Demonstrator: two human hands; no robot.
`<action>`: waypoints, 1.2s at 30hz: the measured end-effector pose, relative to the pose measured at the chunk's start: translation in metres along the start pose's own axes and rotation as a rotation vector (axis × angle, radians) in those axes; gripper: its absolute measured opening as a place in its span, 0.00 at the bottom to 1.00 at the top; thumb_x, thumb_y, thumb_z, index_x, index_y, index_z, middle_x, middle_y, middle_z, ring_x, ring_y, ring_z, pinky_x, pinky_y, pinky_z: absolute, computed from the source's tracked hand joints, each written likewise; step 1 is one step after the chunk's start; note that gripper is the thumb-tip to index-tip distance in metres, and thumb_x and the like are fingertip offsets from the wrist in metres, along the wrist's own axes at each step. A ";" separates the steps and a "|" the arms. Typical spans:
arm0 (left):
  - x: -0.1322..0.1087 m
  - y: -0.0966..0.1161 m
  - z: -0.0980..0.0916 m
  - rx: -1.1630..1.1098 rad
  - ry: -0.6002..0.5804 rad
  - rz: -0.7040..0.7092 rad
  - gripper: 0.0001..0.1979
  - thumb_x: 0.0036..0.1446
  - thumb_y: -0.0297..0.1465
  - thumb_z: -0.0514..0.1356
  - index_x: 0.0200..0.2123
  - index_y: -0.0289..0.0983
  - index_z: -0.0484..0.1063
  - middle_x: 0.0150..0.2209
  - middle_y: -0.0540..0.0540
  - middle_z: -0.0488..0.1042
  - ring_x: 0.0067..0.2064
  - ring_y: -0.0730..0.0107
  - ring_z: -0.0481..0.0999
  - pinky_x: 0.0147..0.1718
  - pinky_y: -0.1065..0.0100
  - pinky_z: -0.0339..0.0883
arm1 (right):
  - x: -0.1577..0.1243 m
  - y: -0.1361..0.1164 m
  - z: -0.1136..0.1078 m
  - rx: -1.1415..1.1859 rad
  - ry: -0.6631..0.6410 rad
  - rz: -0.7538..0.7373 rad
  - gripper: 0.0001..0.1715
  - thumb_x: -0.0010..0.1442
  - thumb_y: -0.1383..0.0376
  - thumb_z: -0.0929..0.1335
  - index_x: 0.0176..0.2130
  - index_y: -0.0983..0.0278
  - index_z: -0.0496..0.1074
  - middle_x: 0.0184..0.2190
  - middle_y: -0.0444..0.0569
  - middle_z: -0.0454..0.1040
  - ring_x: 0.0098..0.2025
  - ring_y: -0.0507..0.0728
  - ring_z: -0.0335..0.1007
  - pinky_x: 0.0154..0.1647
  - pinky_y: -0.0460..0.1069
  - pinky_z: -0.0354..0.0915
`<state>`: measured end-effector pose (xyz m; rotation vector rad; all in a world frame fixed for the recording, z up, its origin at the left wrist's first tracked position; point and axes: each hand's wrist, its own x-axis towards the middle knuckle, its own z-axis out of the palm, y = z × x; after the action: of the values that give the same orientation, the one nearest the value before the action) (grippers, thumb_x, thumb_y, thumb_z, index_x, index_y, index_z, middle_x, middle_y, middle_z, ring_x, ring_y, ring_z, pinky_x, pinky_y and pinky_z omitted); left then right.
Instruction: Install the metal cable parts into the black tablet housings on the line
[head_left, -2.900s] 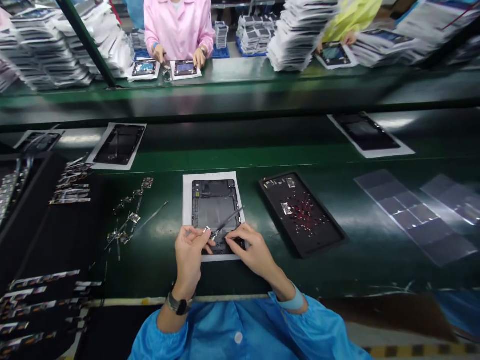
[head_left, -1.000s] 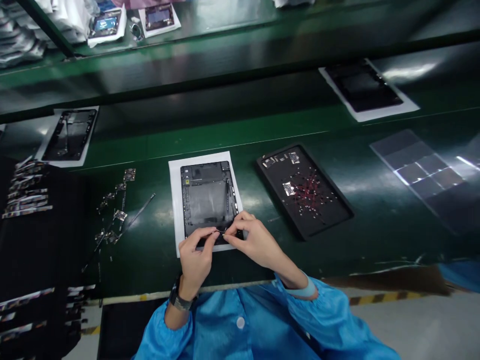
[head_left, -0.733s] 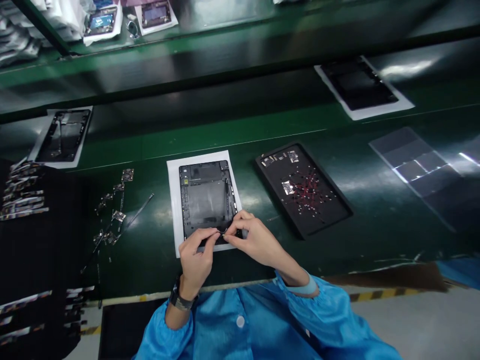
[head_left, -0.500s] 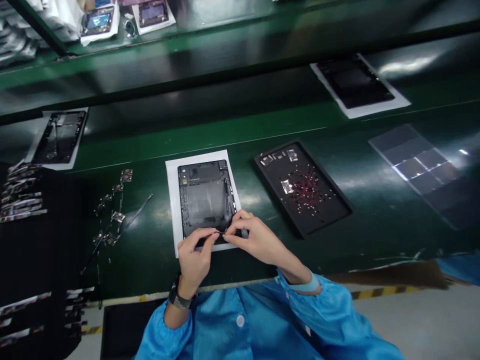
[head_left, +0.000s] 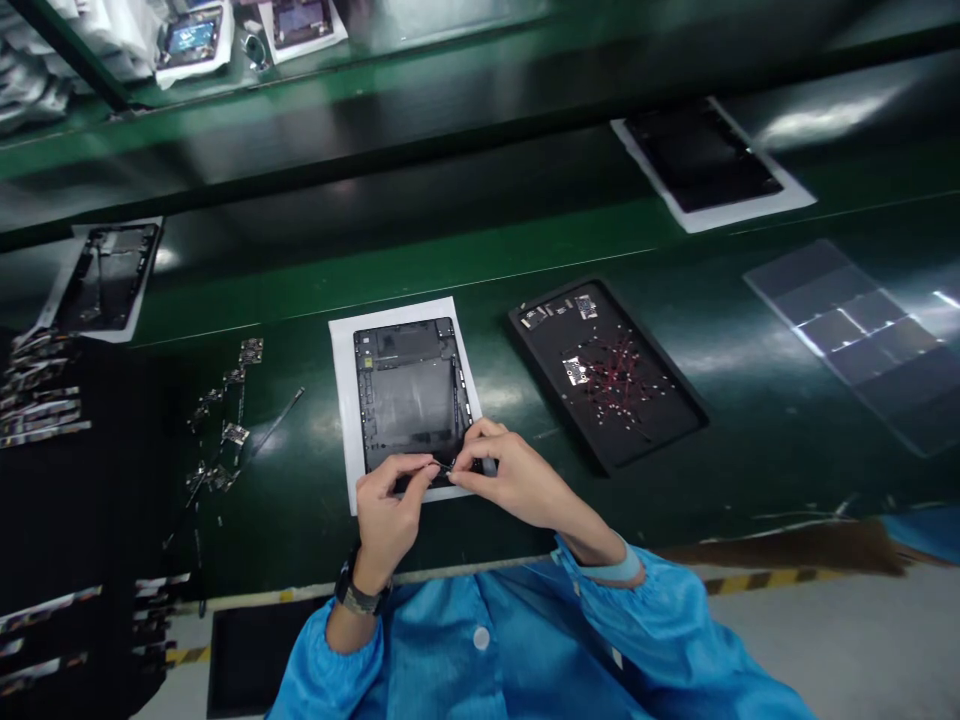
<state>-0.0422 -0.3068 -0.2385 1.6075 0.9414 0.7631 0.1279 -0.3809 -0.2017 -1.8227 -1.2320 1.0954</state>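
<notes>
Flex strips: on black surface, cut off at left edge.
Boards: loose cluster on green counter; too small to sort out.
Shell: flat on white sheet, counter middle, near the front edge; lower end partly covered by hands.
Left hand: index and thumb fingers pinched on small part's left end.
Small part: over shell's lower end, mostly hidden by fingers; type unreadable, contact with shell can't tell.
Right hand: fingers pinched at its right end; exact grip hard to see.
Tray: right of shell, tangled red wires inside.
Clear film: far right, glare on it.
Vs 2.9 s ago: fingertips closer together; dark cable now along shell's right side, was slanting up by the hands; co-workers out of view.
</notes>
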 end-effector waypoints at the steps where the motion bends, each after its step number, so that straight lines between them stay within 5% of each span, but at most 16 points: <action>1: 0.000 0.000 0.000 0.011 -0.005 0.021 0.02 0.56 0.28 0.66 0.33 0.38 0.81 0.32 0.48 0.83 0.33 0.67 0.82 0.37 0.68 0.77 | 0.000 0.000 -0.001 0.001 -0.010 0.002 0.06 0.57 0.71 0.73 0.29 0.62 0.78 0.33 0.47 0.71 0.40 0.57 0.70 0.47 0.53 0.62; 7: 0.001 0.001 -0.001 0.025 -0.007 0.064 0.02 0.56 0.27 0.66 0.33 0.38 0.81 0.32 0.48 0.83 0.34 0.67 0.83 0.38 0.68 0.78 | 0.000 0.000 -0.004 0.014 -0.028 0.008 0.06 0.57 0.70 0.74 0.29 0.62 0.78 0.35 0.47 0.69 0.41 0.57 0.70 0.48 0.54 0.63; 25: 0.010 0.008 0.000 -0.157 -0.064 -0.185 0.05 0.52 0.30 0.68 0.34 0.35 0.80 0.24 0.49 0.79 0.24 0.71 0.79 0.25 0.73 0.75 | 0.001 0.012 0.001 0.038 0.035 -0.056 0.05 0.59 0.68 0.74 0.30 0.60 0.80 0.34 0.47 0.72 0.39 0.57 0.71 0.46 0.53 0.64; 30: 0.003 0.009 0.004 0.001 -0.088 0.009 0.14 0.58 0.29 0.65 0.47 0.37 0.79 0.44 0.42 0.80 0.37 0.69 0.81 0.36 0.70 0.78 | 0.002 0.012 0.002 0.108 0.070 -0.080 0.06 0.59 0.69 0.73 0.30 0.60 0.80 0.31 0.46 0.75 0.39 0.58 0.71 0.47 0.54 0.64; 36: 0.001 0.008 0.009 0.184 -0.039 0.290 0.18 0.58 0.24 0.63 0.52 0.37 0.76 0.44 0.42 0.78 0.36 0.70 0.80 0.39 0.69 0.77 | 0.001 0.014 0.001 0.117 0.055 -0.117 0.08 0.61 0.70 0.71 0.31 0.60 0.79 0.32 0.47 0.76 0.41 0.58 0.71 0.49 0.55 0.63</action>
<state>-0.0324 -0.3113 -0.2328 1.9416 0.7772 0.8578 0.1325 -0.3850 -0.2145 -1.6617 -1.2007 1.0237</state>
